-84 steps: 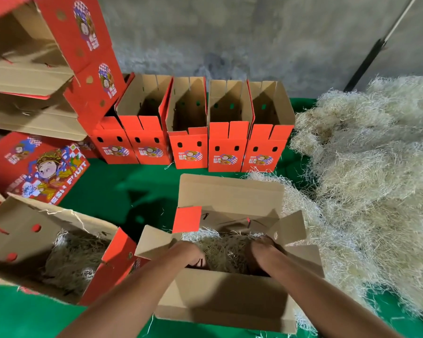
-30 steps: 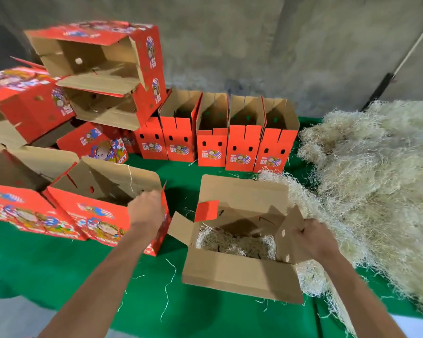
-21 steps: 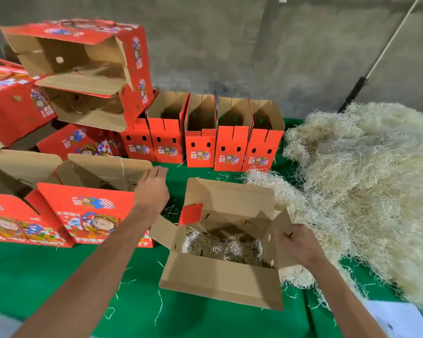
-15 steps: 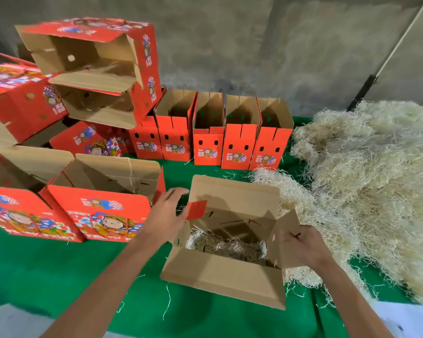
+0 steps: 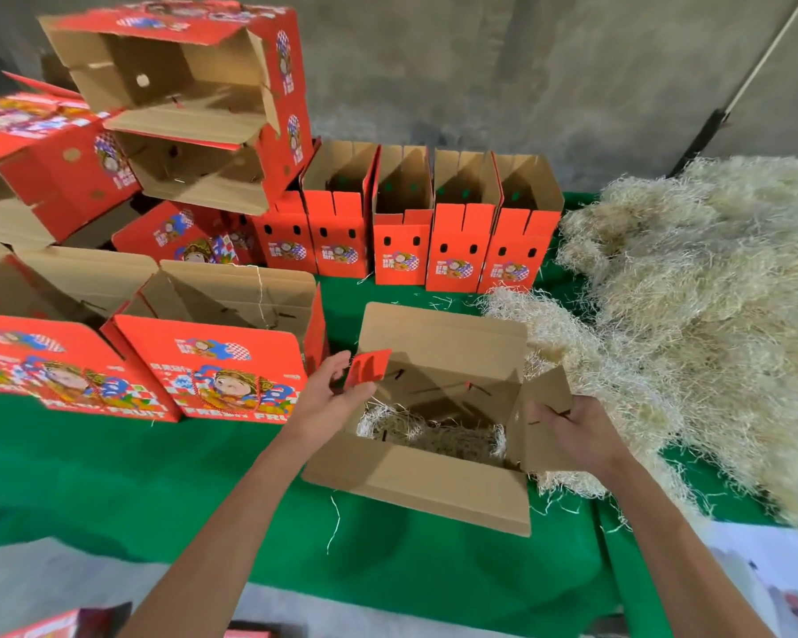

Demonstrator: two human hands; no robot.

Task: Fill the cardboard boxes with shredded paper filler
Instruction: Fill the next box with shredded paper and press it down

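Both hands work an open corrugated cardboard box (image 5: 415,481) on a green cloth-covered table (image 5: 111,476): the left hand (image 5: 330,398) pinches the box's red-printed side flap (image 5: 367,368) between thumb and fingers, while the right hand (image 5: 572,432) grips the plain brown flap (image 5: 544,398) opposite. A thin, wiry nest of pale shredded paper filler (image 5: 429,432) lines the box bottom. A shaggy, straw-like heap of loose filler (image 5: 692,315) spreads just right of the box. Glossy red printed cartons (image 5: 434,223) stand upright in a row behind.
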